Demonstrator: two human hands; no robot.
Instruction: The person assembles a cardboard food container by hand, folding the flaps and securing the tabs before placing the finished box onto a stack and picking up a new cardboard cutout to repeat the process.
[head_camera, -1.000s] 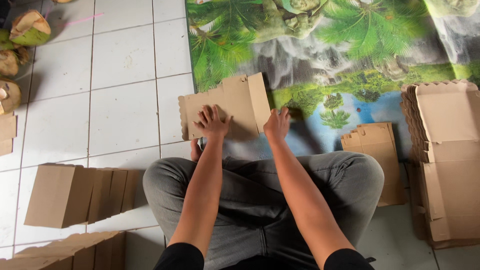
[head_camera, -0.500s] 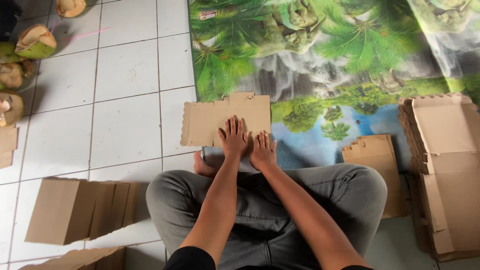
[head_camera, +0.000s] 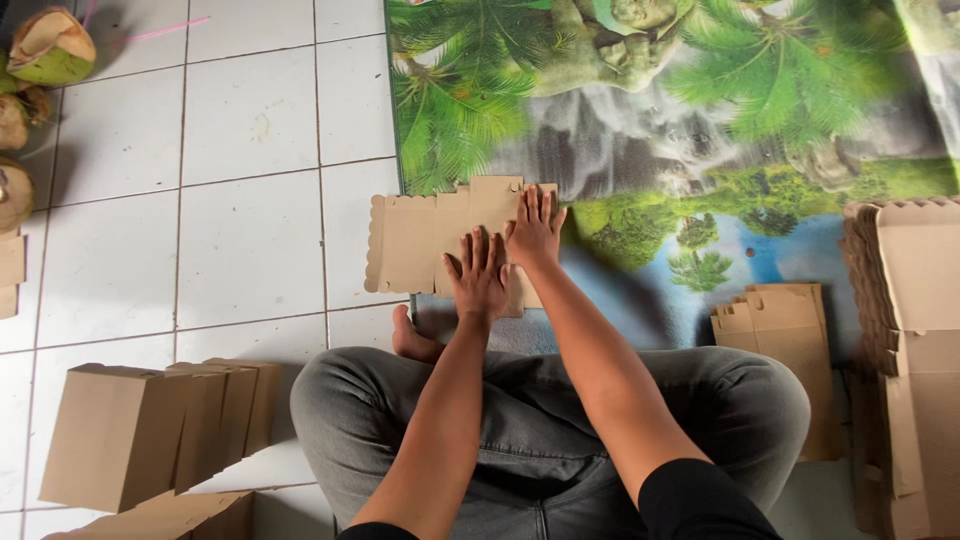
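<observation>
Flat cardboard blank (head_camera: 420, 243) on the floor at the printed mat's (head_camera: 700, 130) edge, pinned under left hand (head_camera: 480, 272) and right hand (head_camera: 535, 228), fingers spread, palms flat to hold it, folded boxes (head_camera: 150, 430) left, flat stack (head_camera: 910, 330) right.

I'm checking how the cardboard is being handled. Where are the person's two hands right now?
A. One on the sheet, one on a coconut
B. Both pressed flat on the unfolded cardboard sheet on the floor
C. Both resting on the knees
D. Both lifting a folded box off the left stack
B: the left hand and right hand lie palm-down, side by side, on the flat cardboard sheet.
</observation>
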